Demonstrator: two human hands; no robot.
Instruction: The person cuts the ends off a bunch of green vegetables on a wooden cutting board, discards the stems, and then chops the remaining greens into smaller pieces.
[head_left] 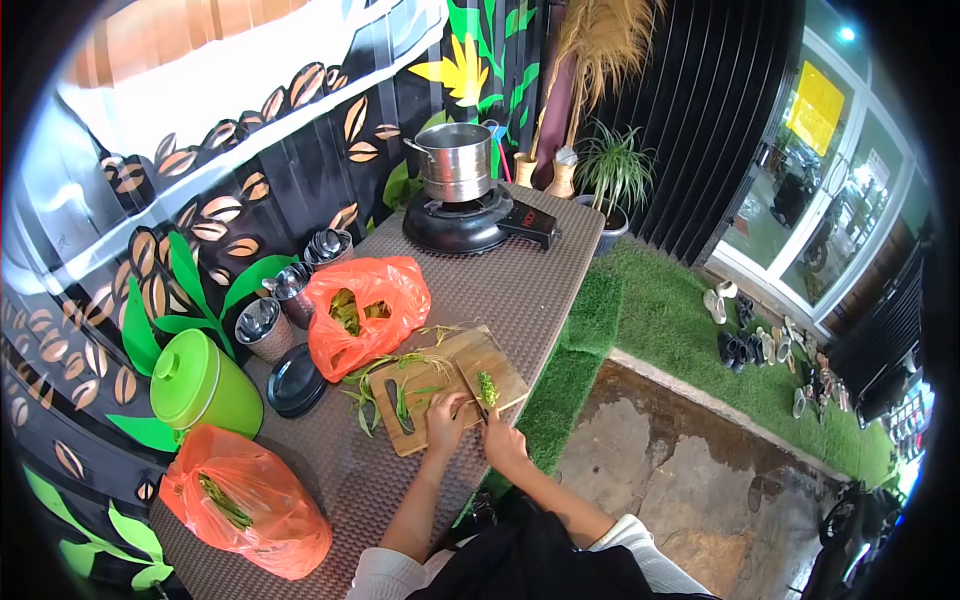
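A wooden cutting board (490,356) lies on the brown table, strewn with green stems (400,372). My left hand (446,420) presses down on greens at the board's near edge. My right hand (503,440) grips a knife (479,399) whose blade reaches onto the board. Just beyond the blade sits a small pile of chopped greens (488,386).
An orange bag of greens (368,310) lies behind the board; another orange bag (250,500) is at the near left. A green lidded bucket (200,382), black plates (296,382), metal cups (264,326) line the wall. A steel pot (456,160) sits on a stove (470,222).
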